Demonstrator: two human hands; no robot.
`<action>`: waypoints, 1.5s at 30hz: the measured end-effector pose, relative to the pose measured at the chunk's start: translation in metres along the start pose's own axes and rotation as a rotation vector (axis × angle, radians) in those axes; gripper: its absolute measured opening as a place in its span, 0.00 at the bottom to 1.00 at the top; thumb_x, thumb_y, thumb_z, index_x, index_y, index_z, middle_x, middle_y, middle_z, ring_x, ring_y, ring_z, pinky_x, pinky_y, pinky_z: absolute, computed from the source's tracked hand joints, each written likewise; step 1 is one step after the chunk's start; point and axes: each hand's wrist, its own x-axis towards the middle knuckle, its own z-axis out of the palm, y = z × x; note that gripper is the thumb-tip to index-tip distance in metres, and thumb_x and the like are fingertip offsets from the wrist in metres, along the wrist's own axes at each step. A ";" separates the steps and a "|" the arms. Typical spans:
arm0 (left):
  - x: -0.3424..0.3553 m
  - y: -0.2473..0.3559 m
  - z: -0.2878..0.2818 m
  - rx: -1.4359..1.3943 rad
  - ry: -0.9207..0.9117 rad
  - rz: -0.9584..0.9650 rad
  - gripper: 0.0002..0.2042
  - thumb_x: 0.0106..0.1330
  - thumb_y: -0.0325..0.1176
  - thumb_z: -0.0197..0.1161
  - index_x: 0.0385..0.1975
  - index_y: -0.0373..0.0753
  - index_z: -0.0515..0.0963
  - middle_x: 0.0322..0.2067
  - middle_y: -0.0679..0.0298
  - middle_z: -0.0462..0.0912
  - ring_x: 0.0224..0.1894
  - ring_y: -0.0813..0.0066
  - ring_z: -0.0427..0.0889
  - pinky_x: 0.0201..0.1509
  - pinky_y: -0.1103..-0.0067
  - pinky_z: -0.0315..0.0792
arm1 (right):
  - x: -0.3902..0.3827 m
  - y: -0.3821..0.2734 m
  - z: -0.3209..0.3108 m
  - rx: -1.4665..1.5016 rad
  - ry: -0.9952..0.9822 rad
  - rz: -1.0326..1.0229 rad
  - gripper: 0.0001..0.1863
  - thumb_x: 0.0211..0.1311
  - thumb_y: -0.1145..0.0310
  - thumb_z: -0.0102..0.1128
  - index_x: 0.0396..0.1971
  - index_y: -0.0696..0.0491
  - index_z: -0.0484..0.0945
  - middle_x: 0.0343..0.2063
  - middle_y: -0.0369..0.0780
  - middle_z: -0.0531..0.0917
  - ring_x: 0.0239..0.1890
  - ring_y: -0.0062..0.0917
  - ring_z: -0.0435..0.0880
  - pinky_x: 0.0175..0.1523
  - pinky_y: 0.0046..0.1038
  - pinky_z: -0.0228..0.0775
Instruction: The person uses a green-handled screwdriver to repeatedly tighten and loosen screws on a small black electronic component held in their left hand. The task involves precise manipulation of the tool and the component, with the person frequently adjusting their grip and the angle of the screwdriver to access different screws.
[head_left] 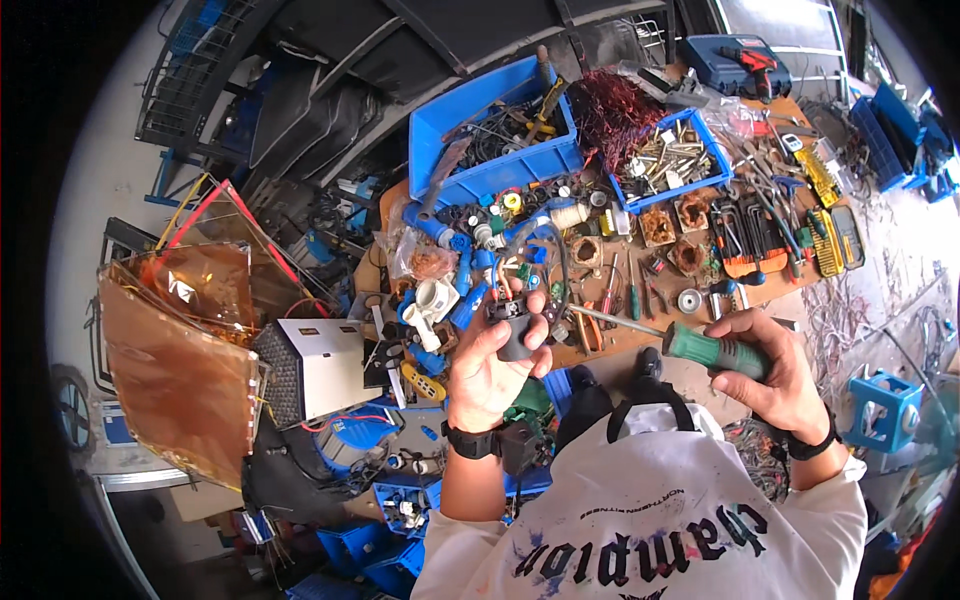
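My left hand (492,365) holds a black cylindrical connector (509,325) upright, with orange and other coloured wires at its top and a dark cable looping above it. My right hand (775,375) grips the green handle of a screwdriver (715,352); its metal shaft points left toward the connector, and I cannot tell whether the tip touches it. Blue plug fittings (462,262) and a white plastic part (432,296) lie beside my left hand. Hand tools (633,298) lie on the brown workbench (614,336) behind the screwdriver.
Blue bins (440,176) of parts, a red wire tangle (610,105), hex keys (745,235) and a drill (757,68) on a case crowd the bench. Copper-coloured sheets (175,360) and a white box (322,365) stand left. A blue frame (882,412) sits right.
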 end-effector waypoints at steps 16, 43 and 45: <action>0.023 -0.005 0.022 0.182 0.170 0.197 0.11 0.73 0.45 0.45 0.39 0.46 0.65 0.29 0.58 0.73 0.20 0.76 0.71 0.21 0.81 0.64 | 0.008 0.011 0.014 0.129 -0.203 0.049 0.23 0.55 0.70 0.66 0.51 0.58 0.73 0.32 0.37 0.79 0.33 0.17 0.77 0.40 0.22 0.68; 0.039 -0.019 0.026 1.002 0.317 0.657 0.22 0.72 0.53 0.38 0.31 0.39 0.67 0.18 0.59 0.71 0.14 0.76 0.65 0.16 0.82 0.61 | 0.017 0.013 0.015 0.421 -0.341 0.165 0.22 0.62 0.68 0.61 0.53 0.59 0.69 0.35 0.34 0.80 0.33 0.14 0.74 0.39 0.20 0.68; 0.040 -0.020 0.028 1.071 0.295 0.715 0.22 0.72 0.53 0.38 0.31 0.38 0.67 0.18 0.59 0.71 0.14 0.76 0.66 0.16 0.82 0.62 | 0.017 0.004 0.009 0.509 -0.376 0.259 0.22 0.63 0.68 0.60 0.54 0.58 0.68 0.36 0.33 0.79 0.34 0.14 0.74 0.40 0.19 0.68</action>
